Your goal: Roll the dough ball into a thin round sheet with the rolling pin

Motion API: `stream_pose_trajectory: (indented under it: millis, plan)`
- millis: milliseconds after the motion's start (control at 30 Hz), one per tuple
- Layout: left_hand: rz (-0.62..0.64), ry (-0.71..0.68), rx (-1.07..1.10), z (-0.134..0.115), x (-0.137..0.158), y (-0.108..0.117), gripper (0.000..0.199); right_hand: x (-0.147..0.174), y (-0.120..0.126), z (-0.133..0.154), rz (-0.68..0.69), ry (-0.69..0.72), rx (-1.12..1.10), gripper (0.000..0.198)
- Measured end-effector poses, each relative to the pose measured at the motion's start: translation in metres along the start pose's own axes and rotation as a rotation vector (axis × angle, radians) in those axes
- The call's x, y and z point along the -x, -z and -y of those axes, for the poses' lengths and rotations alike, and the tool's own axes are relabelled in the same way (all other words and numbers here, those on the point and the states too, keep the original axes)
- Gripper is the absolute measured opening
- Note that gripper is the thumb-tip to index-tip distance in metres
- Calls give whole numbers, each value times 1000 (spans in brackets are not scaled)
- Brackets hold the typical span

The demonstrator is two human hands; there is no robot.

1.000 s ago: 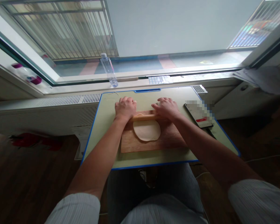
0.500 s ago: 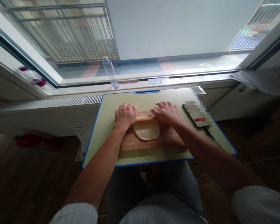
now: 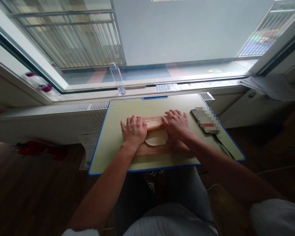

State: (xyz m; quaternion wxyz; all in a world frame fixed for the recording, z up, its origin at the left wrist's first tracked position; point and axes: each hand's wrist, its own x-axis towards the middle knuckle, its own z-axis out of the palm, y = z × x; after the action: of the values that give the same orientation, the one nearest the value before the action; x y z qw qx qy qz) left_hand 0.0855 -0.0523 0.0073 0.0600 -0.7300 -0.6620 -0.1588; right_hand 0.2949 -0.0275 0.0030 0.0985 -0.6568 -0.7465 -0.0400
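Note:
A wooden rolling pin (image 3: 154,128) lies across a flat, pale sheet of dough (image 3: 156,139) on a brown wooden board (image 3: 151,150). The dough shows on both the near and far sides of the pin. My left hand (image 3: 134,130) is curled over the pin's left end. Over the right end, my right hand (image 3: 176,122) grips with bent fingers. Both palms hide the ends of the pin. The pin tilts slightly, its left end nearer to me.
The board rests on a blue-edged, pale green table (image 3: 105,144). At its right lies a phone (image 3: 204,123), partly blurred out, with a black cable (image 3: 222,144). A clear plastic bottle (image 3: 118,79) stands on the windowsill (image 3: 147,89), and papers (image 3: 270,86) lie at the right.
The left hand has moved a little towards me and to the right, bringing the pin's left end nearer. The pin now sits more slanted over the dough. The camera view has shifted slightly.

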Motion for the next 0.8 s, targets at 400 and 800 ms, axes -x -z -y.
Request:
stream_pose_trajectory:
  millis: [400,800]
  plan:
    - [122,22,43,10,-34,-8,39,-18,2,2,84,54,15,59]
    - [109,-23,48,15,-62,-11,39,-47,0,2,203,-53,-125,67]
